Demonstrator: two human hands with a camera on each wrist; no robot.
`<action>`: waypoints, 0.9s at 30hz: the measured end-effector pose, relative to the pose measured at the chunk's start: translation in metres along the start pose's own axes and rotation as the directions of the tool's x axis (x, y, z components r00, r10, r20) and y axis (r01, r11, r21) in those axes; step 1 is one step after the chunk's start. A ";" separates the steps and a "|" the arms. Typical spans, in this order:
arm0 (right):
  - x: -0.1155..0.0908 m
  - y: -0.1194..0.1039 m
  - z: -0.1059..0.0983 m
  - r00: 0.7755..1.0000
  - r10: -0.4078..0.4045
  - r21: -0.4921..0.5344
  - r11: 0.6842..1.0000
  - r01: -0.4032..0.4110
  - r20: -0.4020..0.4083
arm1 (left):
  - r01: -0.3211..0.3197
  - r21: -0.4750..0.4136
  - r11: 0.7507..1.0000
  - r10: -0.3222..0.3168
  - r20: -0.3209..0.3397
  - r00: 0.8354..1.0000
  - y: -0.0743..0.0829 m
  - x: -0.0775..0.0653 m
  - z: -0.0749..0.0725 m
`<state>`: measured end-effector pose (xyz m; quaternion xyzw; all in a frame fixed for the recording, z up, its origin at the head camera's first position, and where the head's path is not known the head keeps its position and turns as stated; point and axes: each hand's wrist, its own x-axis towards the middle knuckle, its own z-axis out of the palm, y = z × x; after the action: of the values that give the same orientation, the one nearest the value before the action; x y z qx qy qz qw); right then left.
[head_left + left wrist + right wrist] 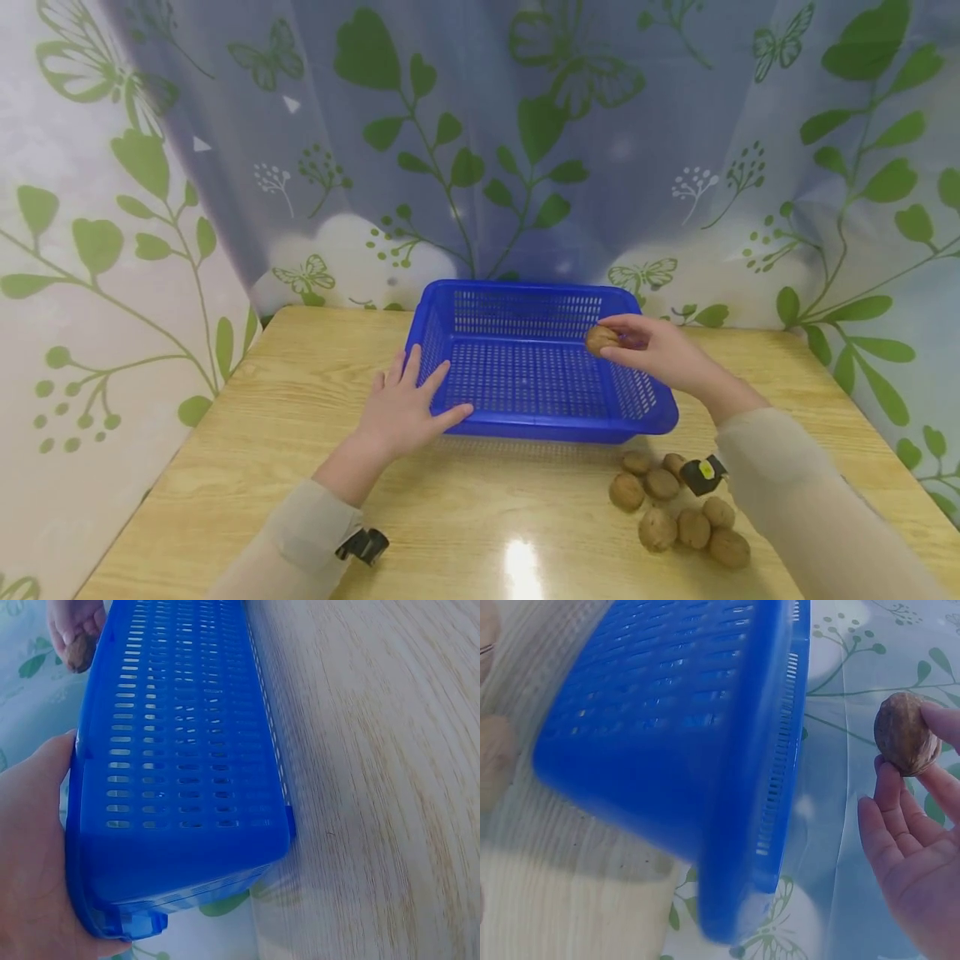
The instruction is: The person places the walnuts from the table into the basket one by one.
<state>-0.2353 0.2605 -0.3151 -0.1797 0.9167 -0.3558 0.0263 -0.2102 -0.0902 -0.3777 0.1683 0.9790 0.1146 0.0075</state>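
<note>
Walnut (602, 339) pinched in right hand (660, 354), over blue basket's (525, 429) right rim.
Left hand (405, 408) flat, fingers straight, against basket's near-left corner.

No readable text, label, brand, number or sign shows on anything in these views.

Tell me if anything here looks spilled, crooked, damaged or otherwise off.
Nothing stands out. The blue basket sits flat and empty on the wooden table, the left hand resting on its near corner. The right hand pinches one walnut over it. The other walnuts lie in a loose cluster, none visibly broken.
</note>
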 end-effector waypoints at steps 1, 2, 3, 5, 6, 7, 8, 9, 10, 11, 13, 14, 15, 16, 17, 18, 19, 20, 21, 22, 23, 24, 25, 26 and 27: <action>0.002 -0.001 0.001 1.000 -0.004 0.007 1.000 0.004 0.005 | -0.001 -0.001 1.000 0.001 0.000 1.000 0.000 -0.001 0.000; 0.004 -0.003 0.001 1.000 -0.004 0.003 1.000 0.004 0.008 | -0.001 -0.001 1.000 0.001 0.000 1.000 0.001 -0.001 0.000; 0.007 -0.004 0.001 1.000 -0.007 0.006 1.000 0.007 0.015 | -0.002 -0.003 1.000 0.002 -0.002 1.000 0.001 -0.001 0.000; 0.013 -0.007 0.002 1.000 -0.010 0.008 1.000 0.010 0.025 | 0.001 -0.005 1.000 -0.001 0.002 1.000 0.001 -0.002 -0.001; 0.016 -0.008 0.003 0.999 -0.012 0.011 1.000 0.011 0.032 | 0.002 -0.004 1.000 -0.002 0.006 1.000 0.001 -0.002 -0.001; 0.019 -0.009 0.003 0.999 -0.014 0.020 1.000 0.013 0.039 | 0.003 -0.003 1.000 -0.003 0.011 1.000 0.002 -0.003 -0.001; 0.021 -0.010 0.004 0.999 -0.016 0.023 1.000 0.015 0.044 | 0.003 -0.001 1.000 -0.003 0.017 1.000 0.002 -0.003 -0.001; 0.024 -0.011 0.004 0.999 -0.021 0.033 0.999 0.019 0.049 | 0.003 -0.001 1.000 -0.003 0.022 1.000 0.002 -0.003 -0.001; 0.026 -0.011 0.004 0.998 -0.026 0.038 0.999 0.024 0.049 | 0.000 -0.002 1.000 0.000 0.026 1.000 0.003 -0.003 -0.002; 0.029 -0.012 0.005 0.998 -0.027 0.042 0.999 0.025 0.049 | -0.002 -0.003 1.000 0.002 0.029 1.000 0.003 -0.002 -0.002; 0.033 -0.012 0.006 0.998 -0.031 0.050 0.998 0.028 0.052 | -0.006 -0.003 1.000 0.006 0.035 0.999 0.004 -0.002 -0.001; 0.035 -0.012 0.006 0.998 -0.030 0.052 0.998 0.027 0.056 | -0.008 -0.004 1.000 0.008 0.036 0.999 0.004 -0.001 -0.001; 0.038 -0.013 0.007 0.998 -0.028 0.054 0.998 0.024 0.061 | -0.008 -0.005 1.000 0.008 0.039 0.999 0.005 -0.001 -0.001; 0.040 -0.013 0.008 0.998 -0.024 0.051 0.998 0.021 0.065 | -0.008 -0.004 1.000 0.009 0.041 0.999 0.005 -0.001 0.000; 0.042 -0.014 0.009 0.997 -0.020 0.049 0.999 0.016 0.071 | -0.005 -0.002 1.000 0.005 0.045 0.999 0.005 -0.001 0.001; 0.044 -0.014 0.010 0.997 -0.019 0.052 0.999 0.015 0.076 | -0.001 -0.003 1.000 0.001 0.047 0.999 0.004 -0.002 0.001; 0.046 -0.015 0.011 0.997 -0.020 0.057 0.998 0.015 0.081 | 0.002 -0.004 1.000 -0.002 0.047 0.999 0.004 -0.002 0.001; 0.048 -0.016 0.011 0.996 -0.019 0.060 0.998 0.014 0.082 | 0.003 -0.008 1.000 -0.003 0.044 0.999 0.004 -0.002 0.002; 0.050 -0.017 0.012 0.996 -0.021 0.065 0.998 0.016 0.083 | 0.005 -0.010 1.000 -0.004 0.040 0.999 0.003 -0.003 0.002; 0.052 -0.019 0.013 0.997 -0.026 0.067 0.998 0.021 0.079 | 0.005 -0.010 1.000 -0.005 0.035 0.999 0.002 -0.003 0.002; 0.054 -0.020 0.014 0.996 -0.032 0.071 0.997 0.027 0.078 | 0.006 -0.013 1.000 -0.005 0.030 1.000 0.002 -0.003 0.003; 0.056 -0.020 0.014 0.997 -0.035 0.071 0.997 0.029 0.076 | 0.003 -0.014 1.000 -0.003 0.021 1.000 0.001 -0.003 0.003; 0.057 -0.022 0.014 0.997 -0.033 0.069 0.997 0.028 0.074 | -0.002 -0.015 1.000 0.002 0.012 1.000 0.001 -0.003 0.003; 0.059 -0.022 0.015 0.997 -0.031 0.066 0.997 0.026 0.074 | -0.005 -0.017 1.000 0.005 0.007 1.000 0.001 -0.002 0.002; 0.061 -0.023 0.015 0.997 -0.030 0.066 0.997 0.025 0.075 | -0.007 -0.015 1.000 0.007 0.001 1.000 0.001 -0.002 0.001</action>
<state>-0.2825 0.2144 -0.3060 -0.2048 0.9003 -0.3790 0.0618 -0.2081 -0.0900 -0.3785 0.1719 0.9775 0.1218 0.0089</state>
